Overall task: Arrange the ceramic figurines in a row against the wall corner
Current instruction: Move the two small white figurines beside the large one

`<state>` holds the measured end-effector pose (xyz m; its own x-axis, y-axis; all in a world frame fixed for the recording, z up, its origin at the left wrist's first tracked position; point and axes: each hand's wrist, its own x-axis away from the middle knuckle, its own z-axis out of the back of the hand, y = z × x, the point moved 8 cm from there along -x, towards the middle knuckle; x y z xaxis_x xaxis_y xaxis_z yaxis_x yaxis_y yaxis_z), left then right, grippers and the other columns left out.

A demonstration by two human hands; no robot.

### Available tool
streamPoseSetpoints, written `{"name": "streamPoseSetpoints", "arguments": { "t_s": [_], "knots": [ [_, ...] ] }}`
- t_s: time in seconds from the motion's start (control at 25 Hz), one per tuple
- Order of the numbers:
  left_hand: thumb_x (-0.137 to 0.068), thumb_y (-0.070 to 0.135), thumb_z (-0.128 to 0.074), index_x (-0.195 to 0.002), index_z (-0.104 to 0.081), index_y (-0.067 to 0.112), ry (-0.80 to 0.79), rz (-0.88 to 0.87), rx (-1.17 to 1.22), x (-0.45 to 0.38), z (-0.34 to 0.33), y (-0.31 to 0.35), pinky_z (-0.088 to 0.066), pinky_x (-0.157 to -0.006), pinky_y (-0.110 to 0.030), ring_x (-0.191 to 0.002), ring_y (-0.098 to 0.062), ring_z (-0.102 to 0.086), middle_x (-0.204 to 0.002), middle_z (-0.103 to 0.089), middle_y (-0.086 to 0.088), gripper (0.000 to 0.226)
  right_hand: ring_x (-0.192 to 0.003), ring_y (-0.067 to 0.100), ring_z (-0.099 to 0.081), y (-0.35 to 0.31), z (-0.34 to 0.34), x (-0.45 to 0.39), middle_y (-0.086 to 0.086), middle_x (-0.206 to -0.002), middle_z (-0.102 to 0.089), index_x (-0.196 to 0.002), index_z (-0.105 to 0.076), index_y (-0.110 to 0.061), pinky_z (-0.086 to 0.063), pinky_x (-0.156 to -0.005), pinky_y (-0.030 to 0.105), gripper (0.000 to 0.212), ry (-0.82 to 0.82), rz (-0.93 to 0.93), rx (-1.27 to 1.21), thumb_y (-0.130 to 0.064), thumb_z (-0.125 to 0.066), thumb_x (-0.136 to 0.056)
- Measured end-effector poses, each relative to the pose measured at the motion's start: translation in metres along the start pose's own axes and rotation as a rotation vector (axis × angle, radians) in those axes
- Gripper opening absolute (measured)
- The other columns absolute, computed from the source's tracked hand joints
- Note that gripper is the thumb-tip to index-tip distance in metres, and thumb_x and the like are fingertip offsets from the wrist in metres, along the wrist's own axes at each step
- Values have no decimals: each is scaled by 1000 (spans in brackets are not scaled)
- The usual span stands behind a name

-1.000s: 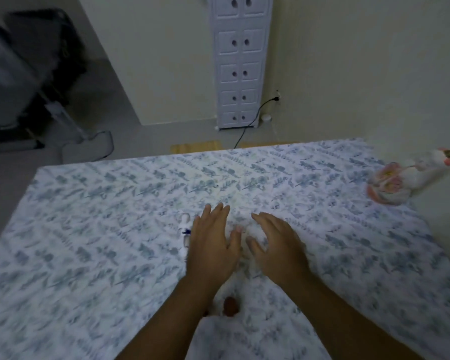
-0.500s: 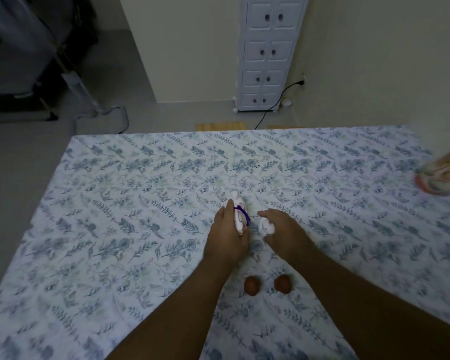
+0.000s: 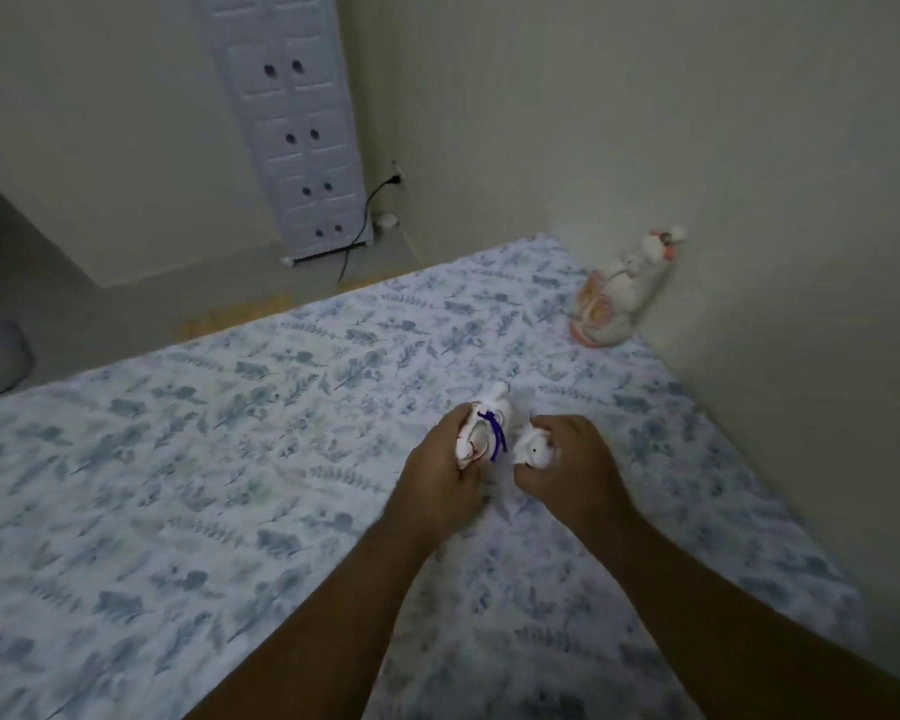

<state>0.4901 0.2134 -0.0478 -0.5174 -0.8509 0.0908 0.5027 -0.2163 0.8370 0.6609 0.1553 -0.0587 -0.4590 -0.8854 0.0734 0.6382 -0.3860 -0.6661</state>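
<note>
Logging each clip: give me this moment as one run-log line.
left hand: holds purple-ribbon figurine | right hand: holds small white figurine | pink figurine: against wall | stage: two not yet placed

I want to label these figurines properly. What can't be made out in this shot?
- Figurine with purple cord: base hidden by the left hand, head view.
- Small white figurine: mostly wrapped by the right hand; shape unclear.
- Tall pink-and-white figurine by the wall: details blurred.
</note>
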Motion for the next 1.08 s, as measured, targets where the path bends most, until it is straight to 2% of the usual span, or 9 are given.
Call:
{"name": "streamPoseSetpoints", "arguments": {
  "t_s": [0.2,0.28,0.44,0.48,0.56,0.68,0.8,0.96,1.08],
  "knots": [
    [-94,6,-64,-145,-48,17,-238,-112,-45,-88,-114,52,-27,-96,3,-129,-14,-51,-145,-55,-1,55,-105,35,-59,111,78,-41,20,-116,-57,-114,-68,-2,-43,-87,29,60,147,-145,-6,-7,-87,-58],
    [-93,5,-65,-142,-50,15,-307,-163,-46,-120,-147,66,-30,-97,-1,-125,-14,-52,-141,-56,-1,53,-104,35,-60,143,91,-52,19,-119,-56,-115,-67,-5,-45,-86,30,59,183,-175,-5,-9,-88,-60],
    [-88,1,-69,-135,-56,11,-351,-201,-40,-168,-179,86,-45,-102,-28,-119,-19,-58,-132,-61,-7,50,-102,29,-61,171,98,-67,12,-121,-56,-118,-65,-10,-51,-84,34,58,239,-169,-53,-16,-88,-65],
    [-85,-3,-70,-131,-58,8,-345,-195,-12,-174,-183,88,-48,-98,-28,-114,-18,-60,-127,-64,-8,49,-102,27,-61,175,97,-69,10,-118,-58,-118,-65,-10,-54,-83,36,57,251,-161,-81,-17,-87,-65],
    [-79,-2,-76,-125,-61,7,-310,-165,31,-177,-184,91,-48,-88,-15,-103,-10,-61,-115,-66,-3,49,-97,21,-60,177,94,-71,8,-109,-63,-112,-64,-10,-56,-81,38,52,277,-114,-120,-18,-86,-66],
    [-73,13,-86,-125,-63,13,-192,-146,-6,-174,-184,86,-38,-82,2,-98,0,-58,-113,-67,4,57,-90,11,-54,175,92,-69,5,-99,-62,-102,-64,-7,-54,-79,32,45,327,-60,-139,-15,-86,-64],
    [-74,11,-84,-121,-67,16,-102,-155,-31,-170,-181,84,-37,-79,4,-96,-3,-60,-112,-72,2,50,-91,15,-57,174,92,-69,-3,-98,-54,-100,-64,-9,-55,-77,32,45,350,-66,-159,-14,-88,-63],
    [-74,10,-84,-119,-68,18,-90,-123,-32,-163,-171,79,-40,-78,2,-93,1,-61,-108,-73,5,49,-98,18,-57,174,81,-58,9,-110,-60,-112,-64,-9,-54,-76,31,54,344,-143,-148,-19,-88,-64],
    [-73,12,-86,-119,-68,21,-96,-89,-66,-158,-163,72,-41,-76,2,-91,2,-60,-107,-73,8,51,-100,23,-58,166,68,-42,7,-112,-59,-113,-63,-11,-52,-76,28,55,315,-130,-134,-20,-88,-65]
  ]
}}
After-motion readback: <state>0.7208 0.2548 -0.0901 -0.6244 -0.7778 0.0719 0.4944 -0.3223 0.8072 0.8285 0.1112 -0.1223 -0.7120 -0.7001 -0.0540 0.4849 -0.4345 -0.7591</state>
